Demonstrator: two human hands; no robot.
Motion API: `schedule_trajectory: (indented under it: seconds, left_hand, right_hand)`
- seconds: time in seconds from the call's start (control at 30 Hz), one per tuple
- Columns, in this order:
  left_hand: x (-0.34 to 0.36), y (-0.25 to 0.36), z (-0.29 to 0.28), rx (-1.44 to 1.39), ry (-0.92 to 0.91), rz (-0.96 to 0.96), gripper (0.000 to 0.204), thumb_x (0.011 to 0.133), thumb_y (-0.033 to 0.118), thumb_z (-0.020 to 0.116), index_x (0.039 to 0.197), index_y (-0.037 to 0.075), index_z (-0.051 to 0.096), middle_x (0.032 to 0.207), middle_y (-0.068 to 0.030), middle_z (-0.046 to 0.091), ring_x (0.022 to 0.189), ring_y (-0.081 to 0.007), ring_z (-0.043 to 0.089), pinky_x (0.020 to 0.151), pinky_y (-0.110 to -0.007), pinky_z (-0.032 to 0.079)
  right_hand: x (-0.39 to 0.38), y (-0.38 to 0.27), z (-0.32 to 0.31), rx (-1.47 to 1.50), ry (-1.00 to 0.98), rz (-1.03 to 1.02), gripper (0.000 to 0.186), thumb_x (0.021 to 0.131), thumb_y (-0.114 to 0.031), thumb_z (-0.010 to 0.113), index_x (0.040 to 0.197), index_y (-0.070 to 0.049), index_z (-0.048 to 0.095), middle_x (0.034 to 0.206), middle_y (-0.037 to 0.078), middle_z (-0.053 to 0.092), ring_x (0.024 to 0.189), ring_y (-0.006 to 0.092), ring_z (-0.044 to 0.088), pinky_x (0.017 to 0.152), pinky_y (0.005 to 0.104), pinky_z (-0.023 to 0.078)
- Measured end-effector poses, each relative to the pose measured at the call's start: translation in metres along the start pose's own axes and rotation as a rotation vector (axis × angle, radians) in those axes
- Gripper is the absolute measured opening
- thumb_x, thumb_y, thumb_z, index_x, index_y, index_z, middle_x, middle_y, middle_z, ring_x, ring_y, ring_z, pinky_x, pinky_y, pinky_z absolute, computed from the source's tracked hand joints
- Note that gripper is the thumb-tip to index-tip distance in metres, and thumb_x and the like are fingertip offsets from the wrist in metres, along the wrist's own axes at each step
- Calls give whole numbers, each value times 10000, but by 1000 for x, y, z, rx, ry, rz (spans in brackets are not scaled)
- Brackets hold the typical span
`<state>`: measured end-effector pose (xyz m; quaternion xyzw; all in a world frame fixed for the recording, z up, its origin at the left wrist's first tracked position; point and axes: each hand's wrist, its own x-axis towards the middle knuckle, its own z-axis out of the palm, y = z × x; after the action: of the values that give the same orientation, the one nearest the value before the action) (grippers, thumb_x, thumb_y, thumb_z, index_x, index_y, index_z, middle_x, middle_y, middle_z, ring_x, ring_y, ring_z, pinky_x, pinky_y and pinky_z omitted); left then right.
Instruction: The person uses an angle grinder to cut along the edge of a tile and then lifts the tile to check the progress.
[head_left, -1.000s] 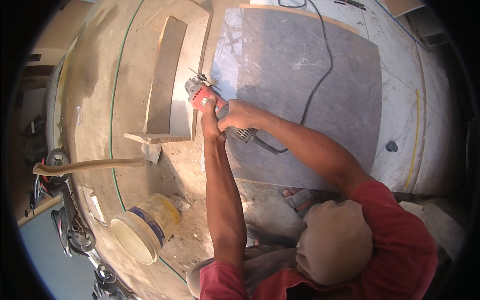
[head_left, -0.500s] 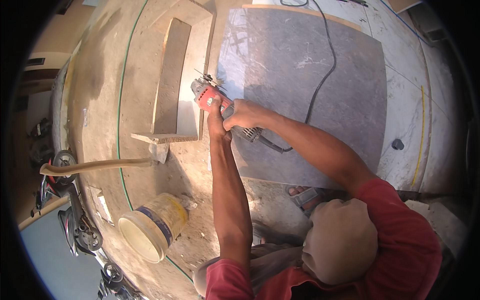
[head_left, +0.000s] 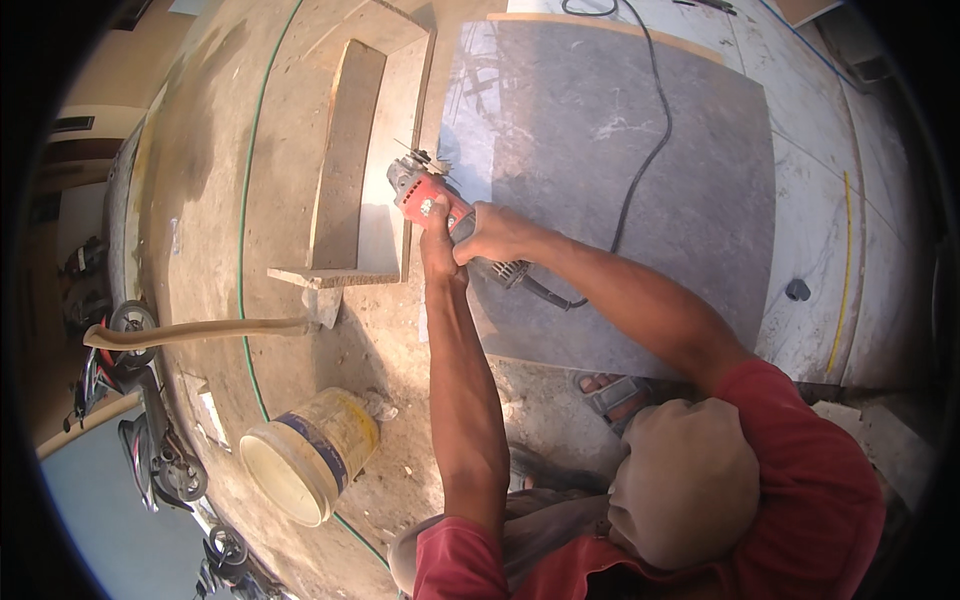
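I grip a red and grey angle grinder [head_left: 425, 198] with both hands. My left hand [head_left: 440, 240] is wrapped round its red front body, thumb along the top. My right hand [head_left: 493, 230] is closed on the dark rear body, just right of the left. The grinder's thin disc is tilted at the upper front, between a long open wooden box [head_left: 345, 150] and a large grey marbled sheet [head_left: 640, 200]. The black power cord [head_left: 630, 195] runs from its rear across the sheet.
A long wooden-handled tool [head_left: 220, 328] with a metal head lies below the box, near a dirty bucket [head_left: 310, 445]. A green hose [head_left: 243, 250] crosses the concrete floor. Motorbikes [head_left: 140, 350] stand far left. White slabs [head_left: 820, 250] lie at right. My sandalled foot [head_left: 610, 395] shows below the sheet.
The whole scene has shifted slightly rightward in the view, along with my hands and the grinder. Both hands keep the same grip.
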<state>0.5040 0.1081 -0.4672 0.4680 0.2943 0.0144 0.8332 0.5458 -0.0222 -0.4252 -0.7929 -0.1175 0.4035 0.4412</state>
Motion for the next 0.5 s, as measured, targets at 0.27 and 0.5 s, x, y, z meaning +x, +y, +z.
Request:
schedule_trajectory:
  seconds: [0.27,0.5]
  left_hand:
    - [2,-3,-1,27,19,-34,522,882,404,682,1213,22,553,1046,-93,632,913,-203,640,825,-348,522]
    - [1,-4,0,29,27,7,551,874,423,685,1215,13,552,1041,-105,632,912,-202,641,826,-352,525]
  right_hand:
    - [5,8,5,22,57,-39,586,577,-349,756,922,114,656,836,226,690,769,319,691,676,375,531]
    - [6,10,4,43,32,-54,614,579,-351,757,952,124,649,858,237,692,767,318,691,670,372,530]
